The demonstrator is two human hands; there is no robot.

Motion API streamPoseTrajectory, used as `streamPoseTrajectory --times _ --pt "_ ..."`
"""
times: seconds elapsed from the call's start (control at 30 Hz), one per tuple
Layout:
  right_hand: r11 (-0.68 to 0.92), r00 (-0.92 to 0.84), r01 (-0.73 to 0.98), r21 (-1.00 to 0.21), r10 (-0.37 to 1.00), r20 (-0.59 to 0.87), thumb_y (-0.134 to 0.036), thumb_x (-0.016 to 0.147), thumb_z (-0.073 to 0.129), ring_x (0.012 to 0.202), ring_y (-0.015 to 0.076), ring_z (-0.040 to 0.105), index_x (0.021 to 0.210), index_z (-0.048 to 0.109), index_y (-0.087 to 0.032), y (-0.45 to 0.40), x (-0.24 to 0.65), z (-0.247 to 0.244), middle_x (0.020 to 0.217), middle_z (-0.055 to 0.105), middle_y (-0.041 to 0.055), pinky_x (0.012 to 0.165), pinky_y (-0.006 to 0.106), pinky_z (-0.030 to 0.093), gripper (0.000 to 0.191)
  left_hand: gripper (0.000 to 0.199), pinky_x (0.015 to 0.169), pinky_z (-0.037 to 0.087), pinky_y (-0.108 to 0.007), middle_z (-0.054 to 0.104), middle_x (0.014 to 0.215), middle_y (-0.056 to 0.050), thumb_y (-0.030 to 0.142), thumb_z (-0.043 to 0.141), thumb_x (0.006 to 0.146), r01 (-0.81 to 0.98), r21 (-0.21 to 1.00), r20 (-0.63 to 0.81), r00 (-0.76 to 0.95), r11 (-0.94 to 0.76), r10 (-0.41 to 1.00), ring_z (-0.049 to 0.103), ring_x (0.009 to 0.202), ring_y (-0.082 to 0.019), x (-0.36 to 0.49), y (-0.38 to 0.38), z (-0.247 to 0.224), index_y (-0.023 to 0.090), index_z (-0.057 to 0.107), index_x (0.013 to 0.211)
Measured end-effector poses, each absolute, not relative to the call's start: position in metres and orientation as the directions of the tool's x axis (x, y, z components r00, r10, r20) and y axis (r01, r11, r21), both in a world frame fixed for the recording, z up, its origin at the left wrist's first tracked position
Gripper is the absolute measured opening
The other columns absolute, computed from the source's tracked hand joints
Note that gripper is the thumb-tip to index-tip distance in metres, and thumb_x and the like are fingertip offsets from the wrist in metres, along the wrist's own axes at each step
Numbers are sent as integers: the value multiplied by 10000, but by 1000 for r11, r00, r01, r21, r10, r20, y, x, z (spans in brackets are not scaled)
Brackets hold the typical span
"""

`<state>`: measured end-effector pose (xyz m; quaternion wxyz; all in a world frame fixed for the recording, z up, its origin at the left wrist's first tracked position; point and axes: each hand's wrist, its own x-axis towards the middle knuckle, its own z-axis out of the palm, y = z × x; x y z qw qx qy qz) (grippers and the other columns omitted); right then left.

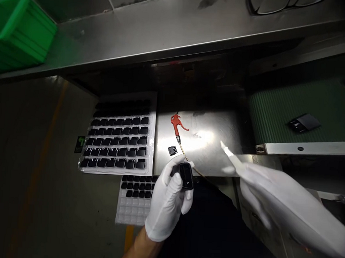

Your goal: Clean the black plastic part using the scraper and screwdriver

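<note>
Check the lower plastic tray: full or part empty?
Part empty: the lower tray has black parts in its upper rows, while its bottom rows show bare pockets.

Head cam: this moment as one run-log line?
left hand: gloved, holds black part | right hand: gloved, holds white pointed tool | nearby: red air blow gun, tray of black parts

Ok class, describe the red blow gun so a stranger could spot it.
On the stainless steel shelf, right of the tray of black parts, lies a red air blow gun. Nothing else there is red, and a thin yellowish hose trails from it.
</note>
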<state>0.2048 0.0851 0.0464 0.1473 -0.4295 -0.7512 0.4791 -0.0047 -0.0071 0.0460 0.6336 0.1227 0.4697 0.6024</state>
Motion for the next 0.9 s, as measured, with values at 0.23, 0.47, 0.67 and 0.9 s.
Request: streamPoseTrajectory --times 0.23,0.47,0.67,0.9 --pt "-15 -193 945 -327 781 -594 -370 1002 346 881 274 696 1024 627 -171 159 171 -107 943 720 130 781 394 538 345 250 414 331 -190 639 894 -29 390 491 1018 -468 860 -377 -314 203 871 449 504 -53 -5 -8 39 247 671 1115" --pt "88 -167 980 -176 845 -509 -204 931 373 1039 379 647 1218 603 -113 176 164 -173 1129 645 222 830 504 520 379 268 838 512 -363 670 844 -42 255 443 1026 -118 993 -41 -403 -7 914 637 855 -198 -12 -14 34 225 694 938" --pt "224 -319 940 -258 846 -427 -323 954 451 1208 395 585 1260 624 -130 174 169 -145 1312 620 197 957 545 498 401 408 797 496 -350 685 788 -58 303 344 1055 -326 945 -153 -425 7 892 640 793 -199 -7 -16 37 189 688 869" --pt "460 -601 489 -741 793 96 -288 940 621 862 151 731 1109 724 -247 122 168 -13 999 787 5 803 275 572 201 587 795 503 -355 703 727 -71 459 240 1062 -387 911 -327 -460 146 825 662 757 -213 -1 -8 49 197 705 818"
